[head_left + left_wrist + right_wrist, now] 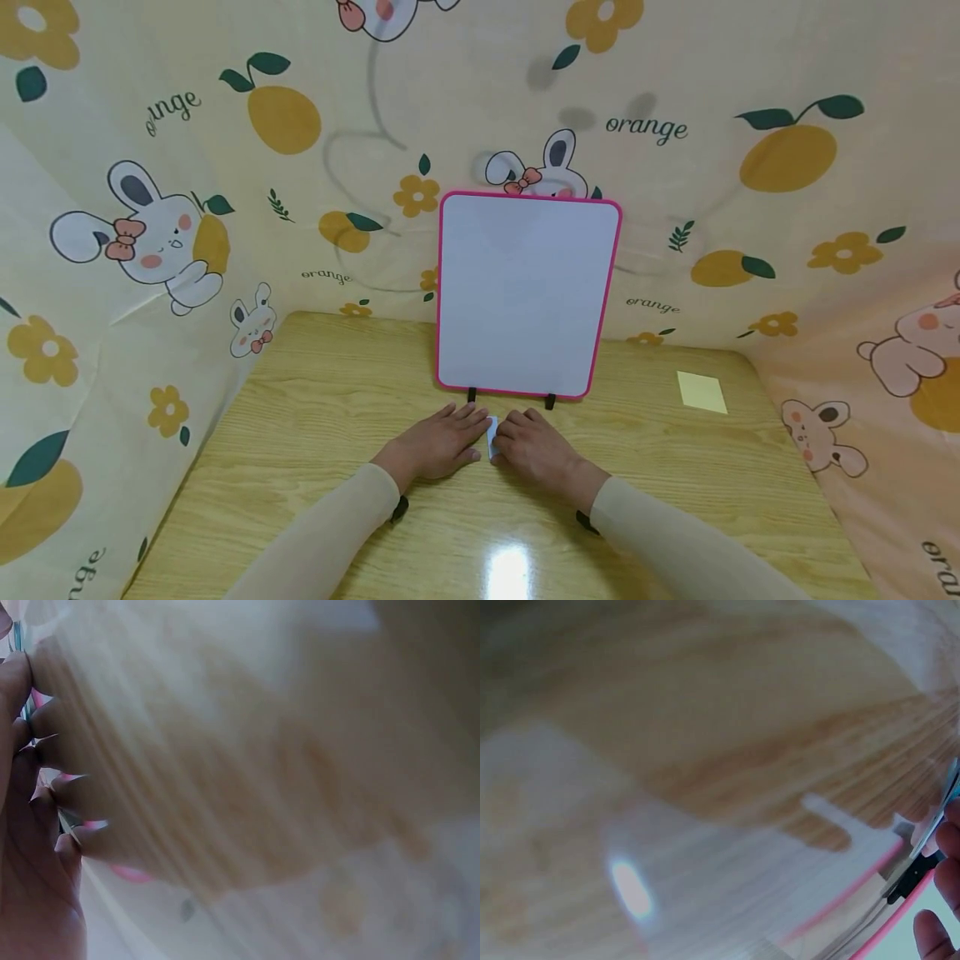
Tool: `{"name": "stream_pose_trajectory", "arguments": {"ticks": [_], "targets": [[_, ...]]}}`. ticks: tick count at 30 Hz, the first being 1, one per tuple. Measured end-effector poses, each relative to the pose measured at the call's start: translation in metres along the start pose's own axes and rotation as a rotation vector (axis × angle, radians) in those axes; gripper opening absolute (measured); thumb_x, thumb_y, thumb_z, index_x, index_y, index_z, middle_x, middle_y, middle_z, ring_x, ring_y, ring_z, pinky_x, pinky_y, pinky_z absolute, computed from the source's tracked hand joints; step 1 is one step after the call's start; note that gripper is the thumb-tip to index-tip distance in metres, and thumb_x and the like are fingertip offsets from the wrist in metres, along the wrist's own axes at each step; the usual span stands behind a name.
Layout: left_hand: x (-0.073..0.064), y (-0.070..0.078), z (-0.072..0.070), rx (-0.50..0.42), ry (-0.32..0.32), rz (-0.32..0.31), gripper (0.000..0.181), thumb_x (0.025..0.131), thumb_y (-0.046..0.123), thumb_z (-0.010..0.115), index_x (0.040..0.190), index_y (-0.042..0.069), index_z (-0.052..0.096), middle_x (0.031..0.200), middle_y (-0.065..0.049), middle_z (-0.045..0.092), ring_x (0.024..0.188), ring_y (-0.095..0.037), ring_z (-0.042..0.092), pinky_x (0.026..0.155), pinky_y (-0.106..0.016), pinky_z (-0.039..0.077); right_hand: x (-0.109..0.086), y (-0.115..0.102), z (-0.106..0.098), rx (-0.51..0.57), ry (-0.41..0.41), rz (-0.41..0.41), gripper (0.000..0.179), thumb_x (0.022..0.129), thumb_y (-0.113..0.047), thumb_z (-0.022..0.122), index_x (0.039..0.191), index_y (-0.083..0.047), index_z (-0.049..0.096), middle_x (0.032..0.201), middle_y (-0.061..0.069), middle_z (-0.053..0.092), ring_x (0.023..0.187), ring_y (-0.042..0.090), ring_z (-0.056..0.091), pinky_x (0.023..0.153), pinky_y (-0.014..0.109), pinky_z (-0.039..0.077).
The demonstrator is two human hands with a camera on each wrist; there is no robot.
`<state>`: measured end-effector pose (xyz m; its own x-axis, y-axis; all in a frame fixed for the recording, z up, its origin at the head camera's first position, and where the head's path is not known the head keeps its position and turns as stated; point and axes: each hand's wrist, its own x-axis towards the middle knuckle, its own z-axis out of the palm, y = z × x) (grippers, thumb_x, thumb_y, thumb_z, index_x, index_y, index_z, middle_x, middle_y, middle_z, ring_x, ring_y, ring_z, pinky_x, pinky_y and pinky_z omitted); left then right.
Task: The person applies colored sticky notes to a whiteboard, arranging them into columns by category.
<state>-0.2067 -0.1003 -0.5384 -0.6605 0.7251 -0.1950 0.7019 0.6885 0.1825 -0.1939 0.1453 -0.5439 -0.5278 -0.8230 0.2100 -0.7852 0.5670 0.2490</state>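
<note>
Basically btwn L hand (442, 444) & R hand (538, 452), pale strip (492, 439), L flat, R's grip unclear.

table (300, 417): glossy wood | whiteboard (525, 292): smooth | note (702, 392): matt paper | sleeves (337, 525): matt cloth | white strip (492, 433): material unclear

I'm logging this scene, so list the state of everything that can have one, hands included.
White rectangular board with pink rim: standing on two black feet, face blank.
Pale-yellow square paper note: lying flat on the wooden table.
Narrow white-and-blue strip: partly hidden, full shape unclear.
Left hand: palm down, extended beside the strip.
Right hand: touching the strip, grip unclear.
</note>
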Motion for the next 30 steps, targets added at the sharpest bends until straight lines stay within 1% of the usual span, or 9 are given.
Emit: {"name": "stream_pose_trajectory", "arguments": {"ticks": [6,12,18,23,27,30], "targets": [[-0.0009,0.0011,-0.0003,0.003,0.008,0.002,0.062,0.115,0.041,0.039,0.169,0.013,0.026,0.176,-0.004,0.024,0.164,-0.026,0.02,0.135,-0.047,0.019,-0.0011,0.0005,-0.0001,0.03,0.025,-0.006,0.02,0.101,-0.038,0.072,0.105,-0.02,0.079,0.107,-0.007,0.072,0.105,0.016,0.06,0.086,0.033,0.052],[-0.0014,0.0016,0.0002,-0.012,0.022,0.003,0.061,0.115,0.04,0.041,0.168,0.013,0.028,0.175,-0.005,0.026,0.163,-0.026,0.021,0.134,-0.048,0.019,-0.0008,0.0011,-0.0003,0.032,0.047,-0.019,0.015,0.102,-0.032,0.071,0.101,-0.019,0.079,0.105,-0.007,0.073,0.101,0.016,0.061,0.083,0.033,0.05],[-0.0016,0.002,-0.0007,-0.015,0.016,0.001,0.061,0.115,0.041,0.039,0.168,0.014,0.027,0.176,-0.004,0.025,0.164,-0.025,0.02,0.135,-0.047,0.019,0.0001,-0.001,-0.0001,0.004,0.061,-0.023,0.014,0.098,-0.033,0.077,0.098,-0.019,0.08,0.101,-0.006,0.074,0.096,0.016,0.059,0.08,0.032,0.05],[-0.0016,0.0022,0.0,-0.021,0.017,-0.003,0.062,0.115,0.041,0.04,0.168,0.013,0.027,0.176,-0.004,0.025,0.164,-0.025,0.02,0.135,-0.047,0.019,0.0009,-0.0035,-0.0008,-0.033,0.033,-0.018,0.017,0.099,-0.034,0.076,0.099,-0.018,0.08,0.102,-0.005,0.074,0.096,0.017,0.058,0.081,0.032,0.049],[-0.0017,0.0024,0.0005,-0.009,0.013,-0.01,0.062,0.115,0.042,0.04,0.169,0.015,0.027,0.176,-0.003,0.025,0.164,-0.025,0.02,0.135,-0.047,0.019,0.0024,-0.0043,-0.0025,-0.057,0.027,-0.023,0.007,0.094,-0.024,0.081,0.097,-0.018,0.079,0.101,-0.005,0.075,0.094,0.016,0.058,0.08,0.031,0.049],[-0.0014,0.0026,0.0008,-0.006,0.009,-0.015,0.062,0.114,0.042,0.04,0.169,0.016,0.027,0.176,-0.002,0.024,0.164,-0.024,0.02,0.135,-0.046,0.019,0.0034,-0.0042,-0.0036,-0.041,0.044,-0.016,0.009,0.09,-0.014,0.085,0.092,-0.017,0.077,0.099,-0.004,0.074,0.092,0.016,0.057,0.079,0.03,0.048]]}}
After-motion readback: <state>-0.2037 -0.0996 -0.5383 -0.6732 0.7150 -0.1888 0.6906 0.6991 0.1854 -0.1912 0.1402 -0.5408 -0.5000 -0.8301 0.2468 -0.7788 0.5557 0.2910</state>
